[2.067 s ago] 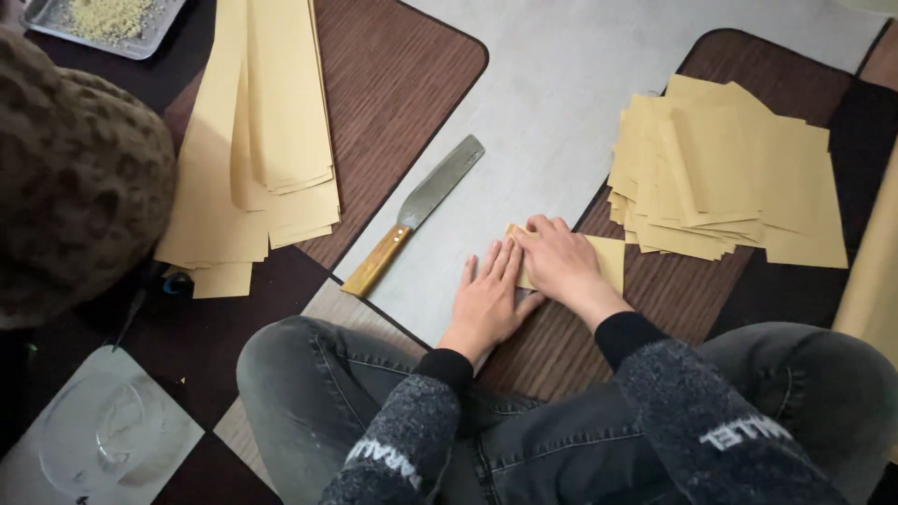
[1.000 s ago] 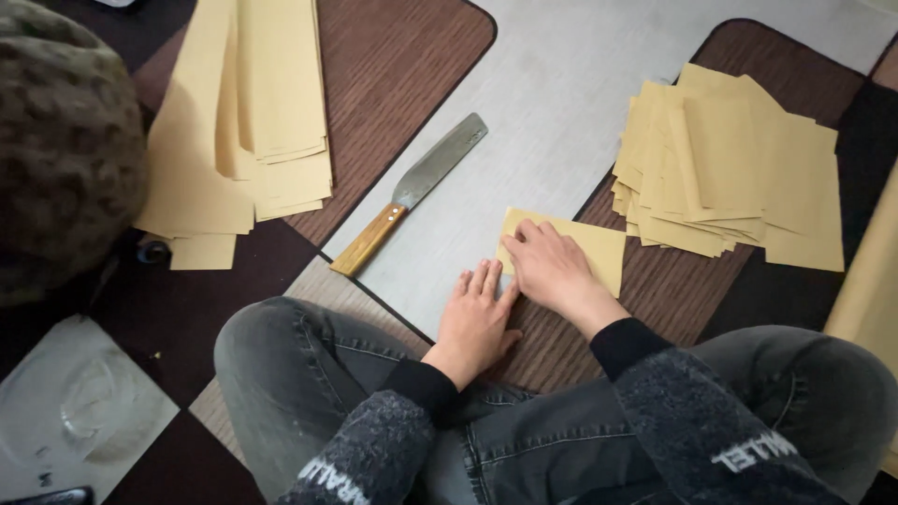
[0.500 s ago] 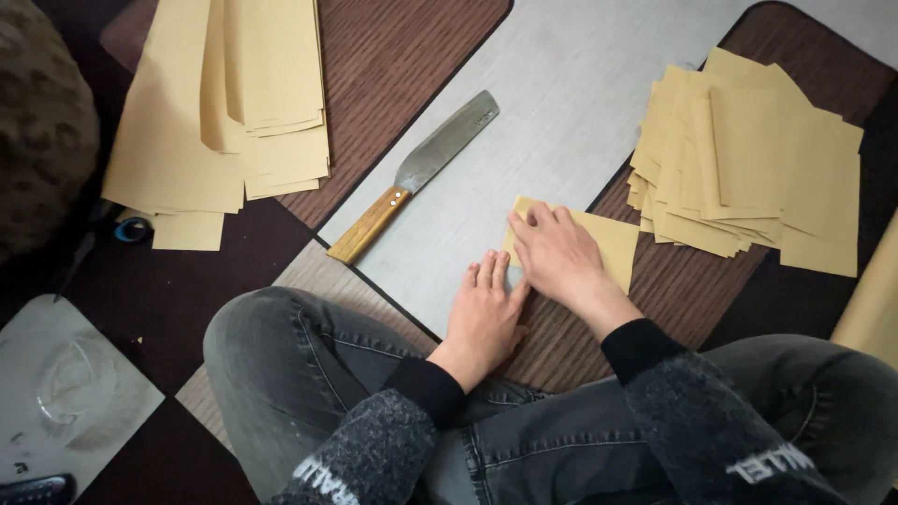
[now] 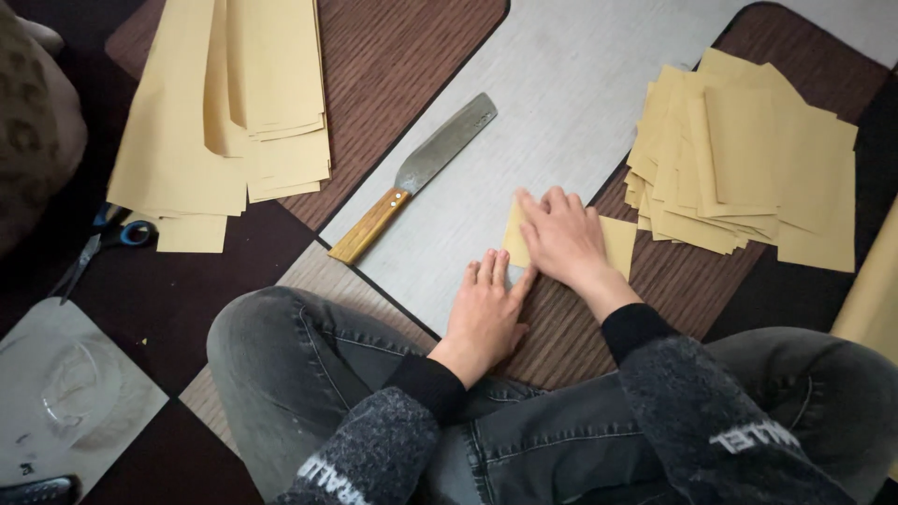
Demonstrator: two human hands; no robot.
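While scissors (image 4: 117, 234) lie at the far left beside a stack of long yellow sheets (image 4: 234, 103), a knife (image 4: 416, 178) with a wooden handle rests on the grey board (image 4: 561, 103). Near the board's edge the left hand (image 4: 486, 313) lies flat, fingers together, holding nothing. Just right of it the right hand (image 4: 561, 238) presses flat on a small yellow paper piece (image 4: 617, 245). A firm, even press along the fold, edges lined up, would likely crease it cleanly. A pile of cut pieces (image 4: 748, 168) sits at right.
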